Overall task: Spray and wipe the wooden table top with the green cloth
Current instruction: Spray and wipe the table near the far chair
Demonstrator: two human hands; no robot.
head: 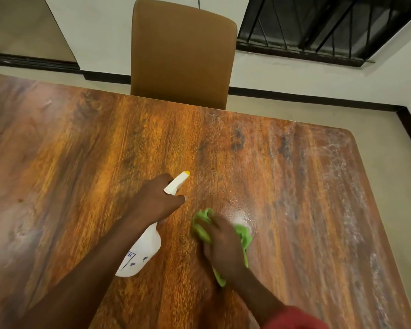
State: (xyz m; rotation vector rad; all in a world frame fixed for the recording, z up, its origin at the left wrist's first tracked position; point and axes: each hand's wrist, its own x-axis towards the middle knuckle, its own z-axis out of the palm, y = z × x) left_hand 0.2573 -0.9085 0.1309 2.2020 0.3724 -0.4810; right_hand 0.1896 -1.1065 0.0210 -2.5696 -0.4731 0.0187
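We see a glossy wooden table top (104, 150) with orange-brown grain running near to far and a rounded far right corner. Its right part carries whitish smeared streaks, and a small wet sheen lies just beyond the crumpled bright green cloth (243, 233). That cloth lies bunched on the wood, near and slightly right of centre, pressed under our right hand (221, 243), its edges showing on both sides. Just left of it, our left hand (157, 200) grips a white plastic spray bottle (142, 252) with a yellow-tipped nozzle, tilted so the nozzle points far and right, above the wood.
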